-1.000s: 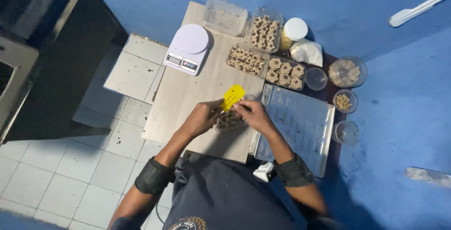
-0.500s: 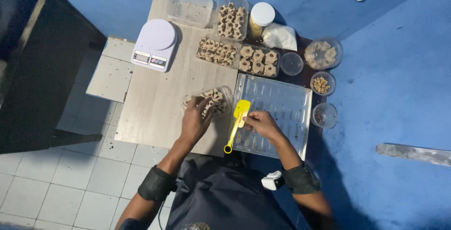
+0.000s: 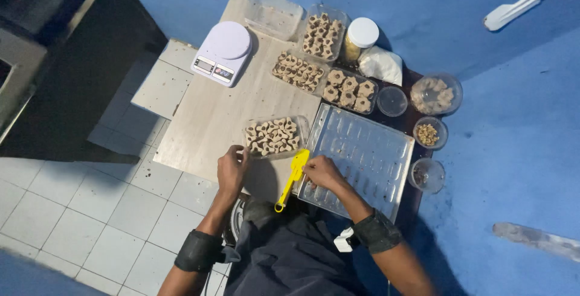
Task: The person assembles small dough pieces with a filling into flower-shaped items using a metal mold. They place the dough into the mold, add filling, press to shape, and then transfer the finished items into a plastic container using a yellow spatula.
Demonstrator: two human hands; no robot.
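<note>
1. We judge the step in hand to be work at the near end of the board (image 3: 205, 121): the left hand (image 3: 232, 169) rests at the near corner of a clear box (image 3: 275, 137) filled with small pale cookies, fingers curled against its edge. Whether it pinches the box or only steadies it, we cannot tell.
2. The right hand (image 3: 323, 172) lies on the near left corner of the baking tray (image 3: 362, 157), closed around the blade end of a yellow scraper (image 3: 292, 178). The scraper's handle points back toward the body.
3. The box sits just left of the tray; scraper and box are close, not touching.
4. Farther off stand a scale (image 3: 222, 51), three more filled boxes, a jar (image 3: 360, 37) and small bowls.
5. We think the next move calls for a steady box and a shifted grip on the scraper, toward its handle.
</note>
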